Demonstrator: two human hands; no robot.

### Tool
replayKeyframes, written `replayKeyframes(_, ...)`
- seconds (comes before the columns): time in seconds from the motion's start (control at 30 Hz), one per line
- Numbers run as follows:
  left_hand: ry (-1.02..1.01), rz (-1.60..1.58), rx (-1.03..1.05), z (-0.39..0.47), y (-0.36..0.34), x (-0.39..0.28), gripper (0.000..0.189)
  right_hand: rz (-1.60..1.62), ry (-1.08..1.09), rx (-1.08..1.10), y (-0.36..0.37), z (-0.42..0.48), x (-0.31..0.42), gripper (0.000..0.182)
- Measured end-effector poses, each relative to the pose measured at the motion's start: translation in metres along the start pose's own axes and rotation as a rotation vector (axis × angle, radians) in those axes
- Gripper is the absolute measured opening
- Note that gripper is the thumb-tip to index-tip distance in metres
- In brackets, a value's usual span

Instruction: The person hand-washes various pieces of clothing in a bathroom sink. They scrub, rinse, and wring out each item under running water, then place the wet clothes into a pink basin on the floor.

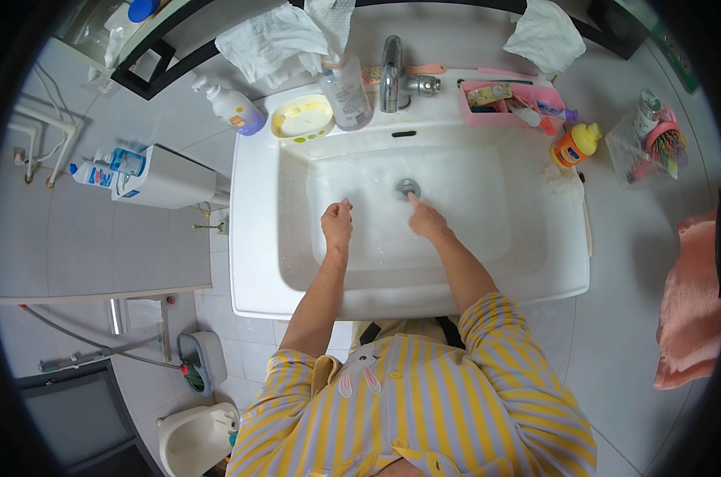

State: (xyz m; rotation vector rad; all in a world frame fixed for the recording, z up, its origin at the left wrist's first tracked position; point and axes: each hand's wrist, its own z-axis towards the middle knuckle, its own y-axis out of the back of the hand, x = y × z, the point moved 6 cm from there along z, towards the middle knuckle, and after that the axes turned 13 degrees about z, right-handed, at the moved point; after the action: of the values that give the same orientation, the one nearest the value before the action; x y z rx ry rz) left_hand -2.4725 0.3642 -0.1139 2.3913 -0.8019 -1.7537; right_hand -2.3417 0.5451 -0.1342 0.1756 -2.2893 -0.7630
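Observation:
My right hand [427, 218] reaches into the white ceramic washbasin [253, 262], its index finger pointing at and apparently touching the metal drain stopper [407, 188]. Left of it, my left hand [337, 225] hovers over the basin with its fingers curled together; whether anything small is between them cannot be told. Water stands in the basin. Behind the drain is the chrome faucet [391, 74], with the overflow slot [404, 134] below it.
A soap dish [302, 118], a clear pump bottle [345, 92] and a lotion bottle [232, 107] line the back left rim. At the back right are a pink organizer [497, 116] and an orange bottle with a yellow cap [575, 145].

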Motion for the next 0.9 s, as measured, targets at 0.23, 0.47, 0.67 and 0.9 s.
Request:
replayKeyframes(0.23, -0.138, 0.007, -0.164, -0.007, 0.010, -0.017, 0.043, -0.026, 0.018, 0.018, -0.001, -0.003, 0.000, 0.060)
replayKeyframes(0.47, -0.124, -0.012, -0.226, -0.005, 0.014, -0.013, 0.046, -0.018, 0.037, 0.002, -0.002, -0.005, 0.000, 0.059)
replayKeyframes(0.67, -0.169, 0.508, -0.186, -0.029, 0.009, -0.044, 0.033, 0.030, 0.039, 0.008, -0.003, -0.002, -0.010, 0.060)
replayKeyframes(0.9, -0.512, 0.006, 0.347, -0.082, 0.007, -0.163, 0.017, 0.043, 0.105, -0.024, -0.017, 0.029, -0.038, 0.059)
